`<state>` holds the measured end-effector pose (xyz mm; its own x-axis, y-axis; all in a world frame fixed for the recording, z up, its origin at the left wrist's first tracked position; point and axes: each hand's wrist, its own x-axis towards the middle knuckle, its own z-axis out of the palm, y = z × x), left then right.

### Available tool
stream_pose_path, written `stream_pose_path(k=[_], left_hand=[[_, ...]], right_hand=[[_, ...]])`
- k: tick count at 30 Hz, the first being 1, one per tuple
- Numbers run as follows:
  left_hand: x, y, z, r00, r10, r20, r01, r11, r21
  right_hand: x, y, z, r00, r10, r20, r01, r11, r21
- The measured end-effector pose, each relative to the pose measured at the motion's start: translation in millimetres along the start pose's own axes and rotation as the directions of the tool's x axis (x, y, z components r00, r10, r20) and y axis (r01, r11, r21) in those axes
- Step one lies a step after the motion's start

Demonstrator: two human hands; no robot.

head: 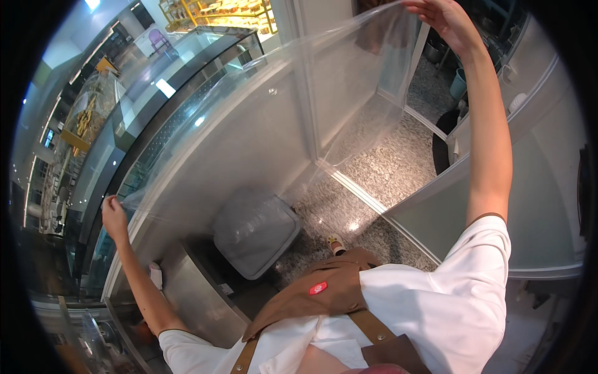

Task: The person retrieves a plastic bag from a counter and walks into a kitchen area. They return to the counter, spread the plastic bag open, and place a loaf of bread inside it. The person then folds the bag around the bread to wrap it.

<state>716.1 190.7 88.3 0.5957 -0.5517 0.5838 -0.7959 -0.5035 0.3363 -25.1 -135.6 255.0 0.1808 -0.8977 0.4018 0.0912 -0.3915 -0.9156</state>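
A large sheet of clear plastic film [299, 61] is stretched between my two raised hands, with its lower part hanging down. My left hand [114, 216] pinches one end of it at the left, beside the glass display counter. At the top right, my right hand [439, 21] holds the other end; its fingertips are close to the picture's top edge. Beneath the film stands a grey plastic bin [264, 233], with its top partly seen through the film.
A glass display counter [187, 110] runs along the left. A stainless steel surface [201, 299] lies below my left arm. A sliding door's floor track [359, 189] crosses the speckled floor, beside a frosted panel [430, 205]. Lit shelves [229, 11] of packaged goods stand beyond.
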Motion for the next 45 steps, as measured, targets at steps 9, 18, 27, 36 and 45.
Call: stream_pose_path(k=[9,18,27,36,45], left_hand=[[-71.9,354.3,-14.3,0.724,0.662,0.192,-0.332,0.579,-0.745],[-39.9,387.4,-14.8,0.649,0.643,0.408,0.109,0.452,-0.886],[-16.2,354.2,-20.7,0.611,0.555,0.565,0.343,0.459,-0.820],[-2.3,285.6,14.4,0.451,0.557,0.697,0.409,0.565,-0.716],[-0.5,259.3,33.5,0.514,0.510,0.690,0.429,0.544,-0.721]], right_hand=[[-27.1,-50.6,147.1,0.900,-0.317,0.299,0.357,0.930,-0.088],[-23.9,30.3,-5.7,0.894,-0.382,-0.234,0.418,0.900,0.127],[-160.7,307.1,31.3,0.896,0.253,0.365,-0.428,0.709,0.560],[-85.7,213.1,3.4,0.852,0.340,0.398,-0.373,0.928,0.007],[-52.1,153.1,4.2,0.907,0.408,0.103,-0.413,0.910,0.035]])
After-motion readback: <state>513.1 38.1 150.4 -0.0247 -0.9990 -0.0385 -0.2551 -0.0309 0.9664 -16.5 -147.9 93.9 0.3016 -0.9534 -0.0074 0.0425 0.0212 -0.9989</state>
